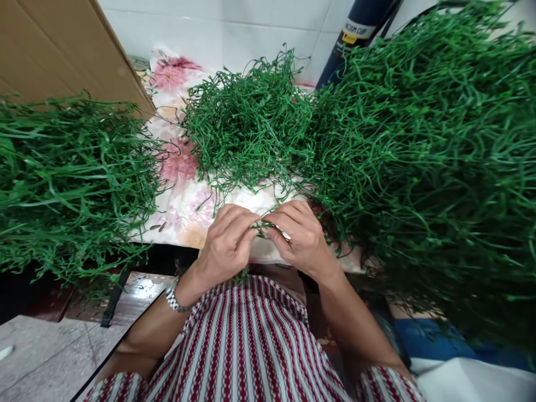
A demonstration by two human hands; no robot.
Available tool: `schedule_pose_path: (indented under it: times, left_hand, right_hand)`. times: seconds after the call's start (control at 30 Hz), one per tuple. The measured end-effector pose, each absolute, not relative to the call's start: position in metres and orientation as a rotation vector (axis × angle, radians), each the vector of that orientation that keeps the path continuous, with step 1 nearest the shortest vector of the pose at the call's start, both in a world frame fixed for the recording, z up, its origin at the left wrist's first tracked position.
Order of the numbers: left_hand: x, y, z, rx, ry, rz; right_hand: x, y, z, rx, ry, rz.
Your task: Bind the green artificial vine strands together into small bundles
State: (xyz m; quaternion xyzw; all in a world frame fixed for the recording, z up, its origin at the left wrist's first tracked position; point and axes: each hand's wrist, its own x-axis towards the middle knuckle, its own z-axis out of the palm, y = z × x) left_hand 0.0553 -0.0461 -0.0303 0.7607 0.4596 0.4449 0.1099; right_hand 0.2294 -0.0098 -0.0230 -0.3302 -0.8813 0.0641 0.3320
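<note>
My left hand (226, 240) and my right hand (299, 234) meet above the near edge of the cloth. Thumb and fingers of both are pinched together on a thin green stem (262, 225), mostly covered by the fingertips. Just beyond lies a loose heap of slender, tangled green stems (251, 120), several with small knobbed tips. Whether they are real or artificial I cannot tell. A few strands trail from this heap toward my hands.
A floral cloth (178, 184) covers the work surface. Large piles of green stems rise at left (67, 184) and right (435, 145). Behind stand a cardboard sheet (71, 44), a dark blue vacuum-cup tube (352, 39) and a tiled wall (268, 22).
</note>
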Motion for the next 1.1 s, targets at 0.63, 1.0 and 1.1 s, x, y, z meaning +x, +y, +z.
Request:
schedule_pose_path:
  times: [0.63,1.0,1.1]
  left_hand:
    - [0.059,-0.043,-0.036,1.679,1.225,1.188]
    - [0.053,-0.045,-0.029,1.889,1.191,1.046]
    - [0.052,-0.046,-0.032,1.925,1.226,0.988]
  right_hand:
    - [0.224,-0.016,-0.023,-0.879,-2.337,0.206]
    - [0.226,-0.02,-0.032,-0.842,-2.435,0.486]
    - [0.226,-0.023,-0.029,-0.929,-2.519,0.458]
